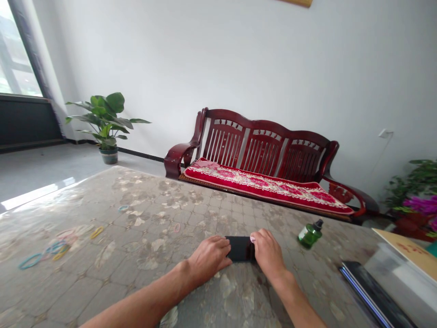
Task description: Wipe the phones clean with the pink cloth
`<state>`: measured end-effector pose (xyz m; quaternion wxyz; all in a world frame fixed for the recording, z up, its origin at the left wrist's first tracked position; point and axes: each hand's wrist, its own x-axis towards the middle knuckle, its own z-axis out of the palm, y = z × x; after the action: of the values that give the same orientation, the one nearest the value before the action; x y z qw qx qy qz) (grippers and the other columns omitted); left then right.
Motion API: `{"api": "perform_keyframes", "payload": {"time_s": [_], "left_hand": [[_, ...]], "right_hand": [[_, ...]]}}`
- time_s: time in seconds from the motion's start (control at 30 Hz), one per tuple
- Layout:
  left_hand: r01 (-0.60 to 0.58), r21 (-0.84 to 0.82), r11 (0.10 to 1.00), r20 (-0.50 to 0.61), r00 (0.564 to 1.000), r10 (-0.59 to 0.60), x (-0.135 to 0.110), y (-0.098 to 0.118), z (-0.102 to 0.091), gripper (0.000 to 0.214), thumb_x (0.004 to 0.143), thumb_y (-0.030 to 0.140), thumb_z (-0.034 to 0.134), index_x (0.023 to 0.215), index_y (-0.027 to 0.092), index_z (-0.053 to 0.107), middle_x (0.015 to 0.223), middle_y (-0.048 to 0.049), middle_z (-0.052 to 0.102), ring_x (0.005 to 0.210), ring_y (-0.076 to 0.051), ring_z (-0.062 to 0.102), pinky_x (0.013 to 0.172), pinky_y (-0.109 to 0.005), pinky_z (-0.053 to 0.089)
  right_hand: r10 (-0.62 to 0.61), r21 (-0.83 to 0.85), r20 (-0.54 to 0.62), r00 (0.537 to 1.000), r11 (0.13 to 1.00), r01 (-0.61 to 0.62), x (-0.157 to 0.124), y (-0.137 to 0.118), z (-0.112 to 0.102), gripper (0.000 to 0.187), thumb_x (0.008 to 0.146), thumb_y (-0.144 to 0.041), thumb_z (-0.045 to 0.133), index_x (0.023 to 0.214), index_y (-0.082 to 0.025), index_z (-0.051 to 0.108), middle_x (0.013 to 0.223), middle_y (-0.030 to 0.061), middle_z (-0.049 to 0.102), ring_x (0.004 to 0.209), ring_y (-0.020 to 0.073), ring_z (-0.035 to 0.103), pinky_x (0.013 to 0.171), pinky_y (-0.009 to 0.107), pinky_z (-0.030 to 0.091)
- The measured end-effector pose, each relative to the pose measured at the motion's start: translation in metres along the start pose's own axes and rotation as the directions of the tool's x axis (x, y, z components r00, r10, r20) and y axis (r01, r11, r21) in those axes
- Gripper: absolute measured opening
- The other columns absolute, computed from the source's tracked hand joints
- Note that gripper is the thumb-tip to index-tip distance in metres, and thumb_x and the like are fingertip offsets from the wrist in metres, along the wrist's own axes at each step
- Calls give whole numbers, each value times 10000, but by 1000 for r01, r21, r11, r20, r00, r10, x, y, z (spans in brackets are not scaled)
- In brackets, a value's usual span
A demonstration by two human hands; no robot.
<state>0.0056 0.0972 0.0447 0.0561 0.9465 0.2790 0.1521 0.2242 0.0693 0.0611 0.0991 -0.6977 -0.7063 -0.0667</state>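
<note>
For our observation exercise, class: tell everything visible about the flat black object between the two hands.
The black object is small, flat and rectangular, with a smooth, slightly glossy dark surface; what it is cannot be told. It lies flat on the patterned table. The left hand touches its left end, the right hand covers its right end, hiding that edge.
</note>
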Motion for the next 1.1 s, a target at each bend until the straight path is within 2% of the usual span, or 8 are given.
{"api": "perform_keyframes", "payload": {"time_s": [0.2, 0.3, 0.47, 0.57, 0.7, 0.77, 0.97, 1.1], "left_hand": [[28, 10, 1000, 18, 999, -28, 1, 5, -7, 106, 924, 278, 646, 925, 173, 634, 1002, -48, 702, 1017, -228, 655, 965, -314, 482], [28, 1, 1000, 7, 1000, -28, 1, 4, -3, 122, 916, 282, 658, 957, 168, 639, 1044, -61, 702, 1043, -235, 651, 989, -321, 472], [12, -9, 1000, 7, 1000, -12, 0, 1, 3, 172, 896, 268, 684, 1015, 148, 650, 1138, -98, 691, 1099, -249, 637, 1036, -339, 449], [20, -21, 1000, 0, 1000, -20, 0, 1, 3, 171, 895, 262, 683, 1020, 150, 652, 1145, -101, 691, 1107, -251, 636, 1034, -345, 455], [40, -39, 998, -7, 999, -40, -1, 1, 3, 168, 881, 254, 698, 1012, 158, 655, 1145, -97, 692, 1116, -253, 634, 1022, -345, 466], [40, -36, 999, -7, 999, -40, -1, 1, 3, 167, 878, 249, 699, 1011, 157, 658, 1154, -100, 690, 1116, -257, 634, 1021, -349, 468], [20, -21, 1000, -48, 999, -21, -2, -1, 7, 145, 893, 240, 675, 1008, 152, 660, 1150, -110, 691, 1091, -257, 644, 1006, -350, 480], [25, -9, 1000, -66, 998, -25, -3, 0, 8, 121, 890, 237, 676, 985, 164, 658, 1130, -98, 695, 1068, -250, 650, 986, -339, 488]], "right_hand": [[-140, 102, 14, 990, 985, 138, 4, -31, 4, 291, 953, -101, 431, 898, -227, 688, 927, 37, 649, 940, 176, 570, 822, 241, 370], [-120, 96, 18, 993, 988, 118, 3, -18, 2, 295, 943, -90, 439, 893, -226, 696, 922, 38, 651, 938, 179, 572, 821, 242, 372], [26, 19, -9, 1000, 999, -25, -2, 15, 1, 266, 942, -116, 461, 894, -216, 703, 927, 56, 657, 939, 198, 582, 797, 259, 372], [22, 48, -22, 1000, 999, -21, -6, 11, 4, 270, 940, -114, 460, 883, -221, 701, 915, 52, 654, 921, 189, 587, 787, 253, 372], [-106, 173, -40, 994, 979, 111, -14, -7, 7, 300, 931, -82, 440, 894, -235, 696, 908, 27, 645, 906, 167, 581, 794, 233, 378], [-127, 202, -51, 991, 970, 135, -16, -5, 8, 304, 933, -82, 433, 918, -236, 694, 910, 24, 642, 908, 166, 578, 801, 233, 384], [38, 119, -86, 996, 992, -28, -17, 24, 9, 266, 938, -113, 458, 908, -222, 699, 904, 46, 641, 918, 190, 586, 786, 252, 388], [7, 147, -94, 996, 989, 7, -22, 11, 11, 252, 933, -106, 477, 887, -221, 696, 882, 37, 633, 876, 175, 590, 755, 240, 384]]}}
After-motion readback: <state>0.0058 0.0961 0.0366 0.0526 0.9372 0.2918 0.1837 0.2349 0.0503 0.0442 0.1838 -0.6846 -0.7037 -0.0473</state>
